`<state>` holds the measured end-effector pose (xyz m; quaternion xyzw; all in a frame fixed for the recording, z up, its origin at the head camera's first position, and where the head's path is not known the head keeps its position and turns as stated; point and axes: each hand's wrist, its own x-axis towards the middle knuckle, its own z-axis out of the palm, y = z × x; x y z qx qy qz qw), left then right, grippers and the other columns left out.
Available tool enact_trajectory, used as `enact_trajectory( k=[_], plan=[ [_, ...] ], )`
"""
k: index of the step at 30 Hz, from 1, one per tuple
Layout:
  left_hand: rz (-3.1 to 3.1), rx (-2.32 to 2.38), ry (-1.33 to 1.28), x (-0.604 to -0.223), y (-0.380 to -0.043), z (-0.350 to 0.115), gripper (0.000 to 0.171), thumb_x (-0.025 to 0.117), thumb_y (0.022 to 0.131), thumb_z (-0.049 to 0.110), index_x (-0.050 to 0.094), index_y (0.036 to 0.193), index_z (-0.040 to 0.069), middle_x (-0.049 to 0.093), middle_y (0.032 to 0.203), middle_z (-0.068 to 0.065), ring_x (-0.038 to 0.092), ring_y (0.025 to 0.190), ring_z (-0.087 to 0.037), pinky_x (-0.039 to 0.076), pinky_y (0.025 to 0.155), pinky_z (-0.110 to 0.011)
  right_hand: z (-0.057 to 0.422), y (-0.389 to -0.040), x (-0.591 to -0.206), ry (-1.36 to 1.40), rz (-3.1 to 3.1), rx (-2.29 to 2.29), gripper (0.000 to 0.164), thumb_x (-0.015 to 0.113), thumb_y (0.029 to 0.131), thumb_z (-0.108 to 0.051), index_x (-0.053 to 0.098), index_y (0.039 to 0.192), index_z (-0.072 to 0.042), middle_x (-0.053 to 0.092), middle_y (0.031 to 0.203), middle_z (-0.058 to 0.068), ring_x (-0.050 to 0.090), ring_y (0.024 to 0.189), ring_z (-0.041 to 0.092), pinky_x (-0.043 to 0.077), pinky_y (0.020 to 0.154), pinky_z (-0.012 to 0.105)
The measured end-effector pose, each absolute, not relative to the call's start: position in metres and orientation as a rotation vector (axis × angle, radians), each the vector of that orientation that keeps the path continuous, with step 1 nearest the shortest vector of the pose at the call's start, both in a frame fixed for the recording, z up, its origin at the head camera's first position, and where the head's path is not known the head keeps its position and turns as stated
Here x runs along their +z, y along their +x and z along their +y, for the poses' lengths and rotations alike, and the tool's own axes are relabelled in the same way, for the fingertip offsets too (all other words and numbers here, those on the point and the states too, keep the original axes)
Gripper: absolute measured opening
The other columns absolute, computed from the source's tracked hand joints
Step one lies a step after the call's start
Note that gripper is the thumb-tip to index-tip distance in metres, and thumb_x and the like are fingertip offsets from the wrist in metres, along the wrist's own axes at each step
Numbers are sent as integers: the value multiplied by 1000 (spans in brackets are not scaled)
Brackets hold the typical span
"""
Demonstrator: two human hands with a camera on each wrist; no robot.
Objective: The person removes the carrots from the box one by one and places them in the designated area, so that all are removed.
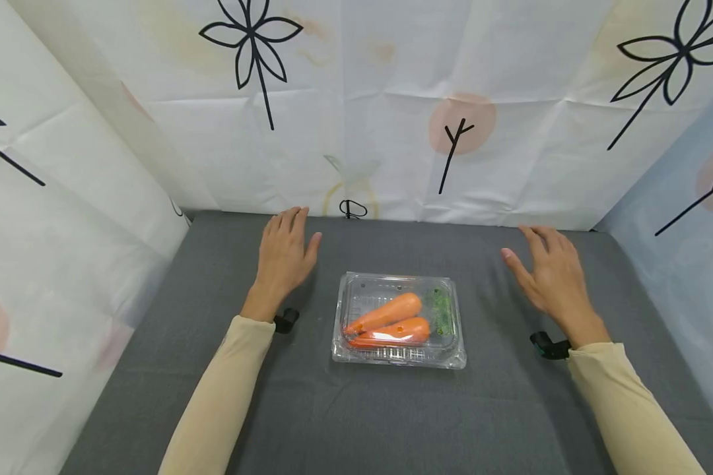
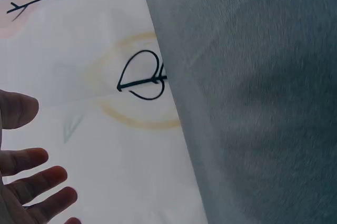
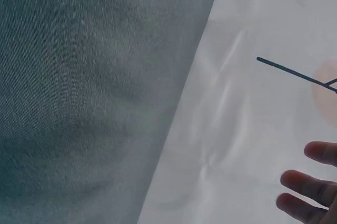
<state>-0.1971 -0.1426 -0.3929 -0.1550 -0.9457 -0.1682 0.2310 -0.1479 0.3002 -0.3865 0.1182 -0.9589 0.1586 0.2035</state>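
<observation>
Clamshell [image 1: 395,361] of carrots [image 1: 390,313] sits between left hand [image 1: 282,257] and right hand [image 1: 555,276], both spread, holding nothing; lifting by lid [image 1: 368,289] alone might pop it, spilling carrots.

The left arm [image 1: 222,396] and the right arm [image 1: 630,409], both sleeved in beige, are stretched toward the counter's [image 1: 404,422] far edge. The left grip [image 1: 282,257] is held close to that edge, its fingers loosely extended and its thumb spread inward. The right grip [image 1: 552,277] is held nearer the far right corner, its fingers likewise relaxed, its thumb spread inward too.
</observation>
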Motion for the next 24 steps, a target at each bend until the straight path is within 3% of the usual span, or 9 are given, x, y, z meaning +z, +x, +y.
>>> enact_trajectory(
  k=[7,13,16,21,24],
  plan=[
    [-2637,-915,-362,-398,-183,-140,46,55,94,31,50,133,8,52,128,-13,47,117,-32,42,92,-51,289,-130,-392,314,-2660,603,48,55,94,-33,51,130,-1,48,125,27,41,113,47,31,92,64],
    [-2582,-1331,-340,-412,-177,-140,38,56,95,25,55,128,8,58,114,-10,55,101,-24,49,85,-41,279,-115,-396,363,-2641,779,41,59,93,-25,54,127,-2,53,119,19,46,111,39,37,87,59],
    [-2572,-1513,-290,-420,-174,-139,34,56,95,24,57,126,9,60,110,-8,57,98,-21,51,83,-38,275,-109,-398,409,-2631,836,37,62,91,-19,57,124,-4,57,116,15,50,107,33,45,81,52],
    [-2505,-1850,-227,-432,-170,-137,30,57,95,19,60,122,6,61,107,-14,61,93,-27,55,78,-38,266,-95,-398,441,-2658,882,32,65,89,-17,62,121,-11,61,113,5,55,99,25,53,59,41],
    [-2436,-2058,-192,-440,-167,-135,32,58,94,17,59,122,1,61,106,-21,61,93,-34,56,78,-40,262,-89,-399,476,-2656,911,30,66,88,-16,63,118,-15,62,111,1,56,97,23,53,62,34]
  ],
)
